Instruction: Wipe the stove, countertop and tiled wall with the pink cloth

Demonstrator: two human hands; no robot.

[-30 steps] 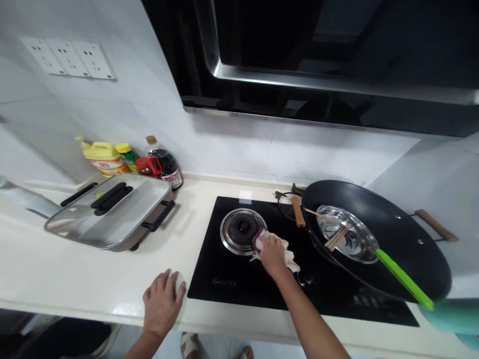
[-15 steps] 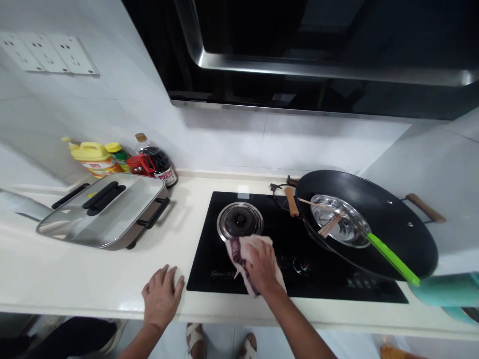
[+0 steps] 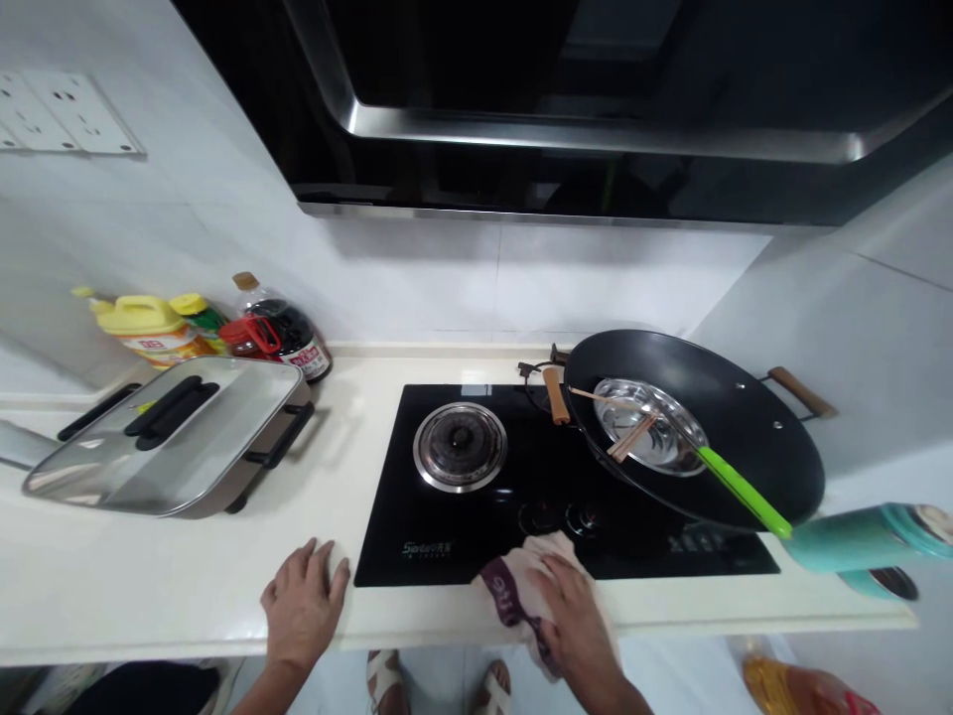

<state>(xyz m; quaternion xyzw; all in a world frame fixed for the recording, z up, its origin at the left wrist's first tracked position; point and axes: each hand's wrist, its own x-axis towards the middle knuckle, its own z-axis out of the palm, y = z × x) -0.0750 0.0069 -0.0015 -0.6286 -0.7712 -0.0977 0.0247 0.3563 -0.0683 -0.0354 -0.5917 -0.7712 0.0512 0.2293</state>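
My right hand [image 3: 570, 616] presses a white cloth with a dark purple stripe [image 3: 513, 596] against the front edge of the black glass cooktop [image 3: 447, 521], where it meets the pale counter [image 3: 186, 576]. My left hand [image 3: 302, 606] lies flat on the counter, fingers spread, just left of the cooktop's front corner and holding nothing. The round metal burner [image 3: 460, 460] sits uncovered behind the cloth.
A black wok [image 3: 759, 457] sits tilted on the right burner with a steel plate, chopsticks and a green-handled utensil [image 3: 741, 492] inside. A lidded electric skillet [image 3: 168, 437] and several bottles [image 3: 201, 328] stand at the left. A teal cup [image 3: 856, 536] is at the right. The range hood [image 3: 596, 109] hangs overhead.
My right hand has dragged the cloth from beside the burner toward me, down to the cooktop's front edge. My left hand has stayed flat on the counter.
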